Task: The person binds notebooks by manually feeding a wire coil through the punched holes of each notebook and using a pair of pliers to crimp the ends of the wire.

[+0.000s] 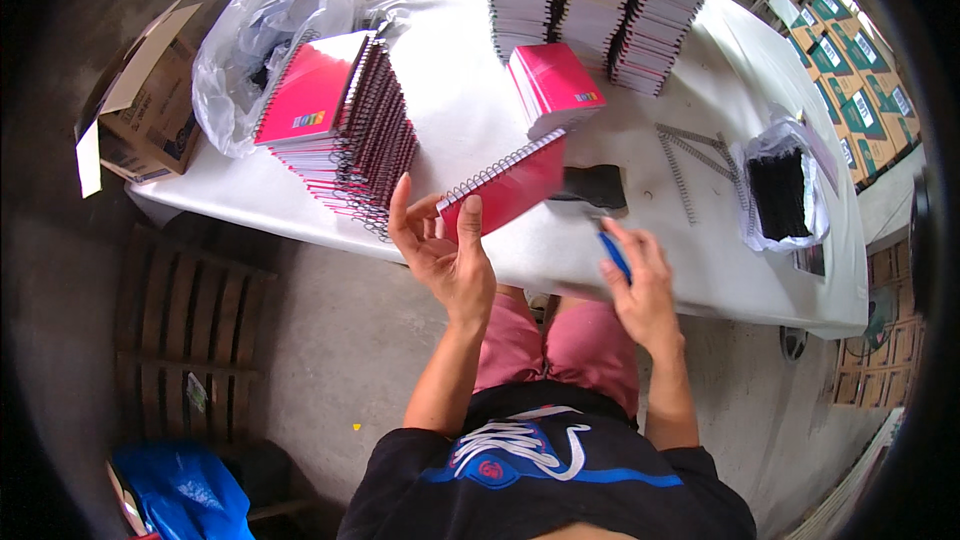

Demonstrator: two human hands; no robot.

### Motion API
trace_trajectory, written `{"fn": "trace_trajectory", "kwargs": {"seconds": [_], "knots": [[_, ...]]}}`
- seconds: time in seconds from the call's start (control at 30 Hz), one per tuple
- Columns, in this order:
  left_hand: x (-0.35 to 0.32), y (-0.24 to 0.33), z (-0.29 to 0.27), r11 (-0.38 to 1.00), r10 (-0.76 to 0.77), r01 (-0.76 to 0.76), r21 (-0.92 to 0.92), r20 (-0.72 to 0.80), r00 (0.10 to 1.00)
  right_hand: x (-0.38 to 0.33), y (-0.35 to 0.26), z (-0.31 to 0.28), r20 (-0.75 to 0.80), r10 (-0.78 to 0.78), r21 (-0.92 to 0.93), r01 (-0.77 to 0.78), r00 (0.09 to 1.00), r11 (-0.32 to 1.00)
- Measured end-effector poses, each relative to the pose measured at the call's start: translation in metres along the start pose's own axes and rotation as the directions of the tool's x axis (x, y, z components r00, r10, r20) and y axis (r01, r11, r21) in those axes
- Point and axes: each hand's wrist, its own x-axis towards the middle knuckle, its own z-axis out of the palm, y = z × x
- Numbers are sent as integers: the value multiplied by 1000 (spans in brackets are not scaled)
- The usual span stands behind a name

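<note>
My left hand [455,275] grips a red spiral notebook [515,188] by its left end, thumb on the cover. The notebook is held tilted above the table, its wire coil along the upper edge. To its right, my right hand [645,290] is closed round a blue-handled tool [614,256]. Motion blurs the tool's tip, so its exact kind is unclear. A flat black object [595,187] lies on the table just beyond the tool. Left of my left hand rises a stack of red spiral notebooks [310,90]; a smaller pile of red-covered blocks [556,80] sits farther back.
Tall stacks of bound notebooks [600,0] stand at the far side of the white-covered table [450,50]. Loose wire coils [690,155] and a bag of black coils [782,195] lie right. A clear plastic bag [235,70] and cardboard box [150,120] are left.
</note>
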Motion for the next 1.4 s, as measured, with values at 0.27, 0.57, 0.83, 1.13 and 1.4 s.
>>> {"fn": "trace_trajectory", "kwargs": {"seconds": [0.27, 0.57, 0.83, 1.13, 1.4], "knots": [[2, 27, 1, 923, -132, 155, -353, 89, 987, 25, -4, -1, -134, -129, 193, 154, 983, 969], [79, 82, -34, 868, 489, -485, 105, -13, 872, 126, -133, -5, -257, -412, 959, 176, 874, -223], [162, 55, -64, 861, 372, -335, 383, -25, 928, 240, -215, -19, -399, -292, 910, 414, 869, -12], [165, 2, -67, 984, 49, -54, 171, 31, 998, 233, -279, 27, 211, -872, 100, 877, 442, 469], [170, 2, -50, 923, 191, -162, 350, -50, 980, 275, -196, 55, 83, -468, 870, 166, 880, 465]]}}
